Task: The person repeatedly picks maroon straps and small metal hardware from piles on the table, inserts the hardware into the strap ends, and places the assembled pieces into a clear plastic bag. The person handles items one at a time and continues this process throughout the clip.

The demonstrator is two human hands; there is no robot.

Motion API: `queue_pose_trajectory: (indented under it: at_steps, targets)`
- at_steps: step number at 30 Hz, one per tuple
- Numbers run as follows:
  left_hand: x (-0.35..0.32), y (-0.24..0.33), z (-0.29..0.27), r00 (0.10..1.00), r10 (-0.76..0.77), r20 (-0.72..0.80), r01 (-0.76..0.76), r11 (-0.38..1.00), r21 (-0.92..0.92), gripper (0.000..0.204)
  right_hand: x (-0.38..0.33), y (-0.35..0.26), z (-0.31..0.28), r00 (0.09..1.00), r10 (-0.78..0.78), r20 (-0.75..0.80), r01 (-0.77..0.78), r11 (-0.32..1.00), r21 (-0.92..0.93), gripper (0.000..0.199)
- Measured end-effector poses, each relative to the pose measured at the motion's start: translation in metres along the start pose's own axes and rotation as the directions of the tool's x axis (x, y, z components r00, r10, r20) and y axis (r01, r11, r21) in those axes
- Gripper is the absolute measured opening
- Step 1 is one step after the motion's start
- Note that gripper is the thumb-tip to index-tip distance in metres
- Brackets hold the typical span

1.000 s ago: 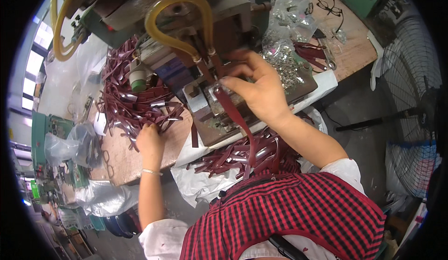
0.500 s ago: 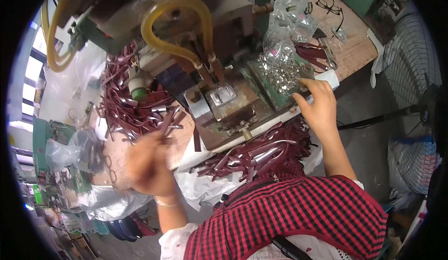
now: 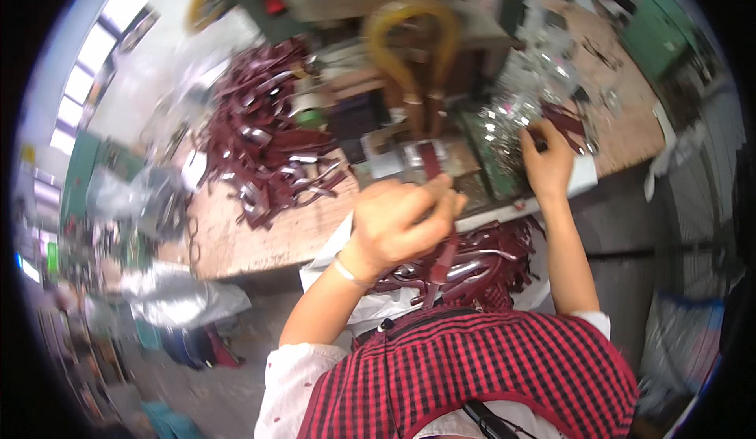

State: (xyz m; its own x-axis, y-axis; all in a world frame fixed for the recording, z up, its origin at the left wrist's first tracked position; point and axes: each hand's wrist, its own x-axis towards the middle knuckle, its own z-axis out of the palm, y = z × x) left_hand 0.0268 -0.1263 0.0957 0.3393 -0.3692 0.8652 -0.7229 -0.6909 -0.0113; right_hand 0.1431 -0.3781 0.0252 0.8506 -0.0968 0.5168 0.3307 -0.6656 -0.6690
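Left hand [image 3: 402,222] pinches a dark red strap [image 3: 441,262], which hangs below its fingers [image 3: 441,203]. Right hand [image 3: 547,163] digs its fingers into the shiny metal fittings [image 3: 504,120]; strap pile [image 3: 268,155] lies left on the counter [image 3: 236,242].

**Dark red strap in the left fingers, metal pieces under the right**

A dark red leather strap [image 3: 442,259] hangs from the left hand [image 3: 402,222], pinched in its closed fingers [image 3: 441,203]. It is narrow and long; its upper end rises just above the fingers toward the machine, and its lower part drops below them, slightly tilted, in front of a heap of like straps. The picture is blurred, so the grip is hard to read. Under the fingers of the right hand [image 3: 547,163] lies a glittering pile of small silver metal pieces [image 3: 504,120], touching the fingertips.
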Motion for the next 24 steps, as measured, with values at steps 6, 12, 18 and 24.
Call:
queue_pose_trajectory:
  at_steps: [6, 12, 18, 24]
  targets:
    - [-0.006, 0.013, 0.003, 0.990, -0.108, -0.089, 0.107, 0.994, -0.020, 0.025, -0.008, 0.012, -0.009, 0.992, 0.056, 0.109, -0.074, 0.982, 0.171, 0.013]
    - [-0.078, 0.010, -0.013, 0.878, -0.391, -0.276, 0.407, 0.914, -0.001, 0.029, -0.041, 0.028, -0.027, 0.988, 0.147, 0.049, -0.155, 0.953, 0.261, 0.019]
    - [-0.135, -0.071, 0.013, 0.418, -0.908, 0.004, 0.907, 0.417, -0.056, 0.046, -0.029, -0.010, -0.012, 0.979, 0.127, 0.157, -0.185, 0.877, 0.444, 0.016]
    - [-0.128, -0.079, 0.026, 0.395, -0.917, -0.059, 0.917, 0.390, 0.086, 0.047, -0.020, -0.043, 0.003, 0.984, 0.063, 0.168, -0.142, 0.843, 0.518, 0.015]
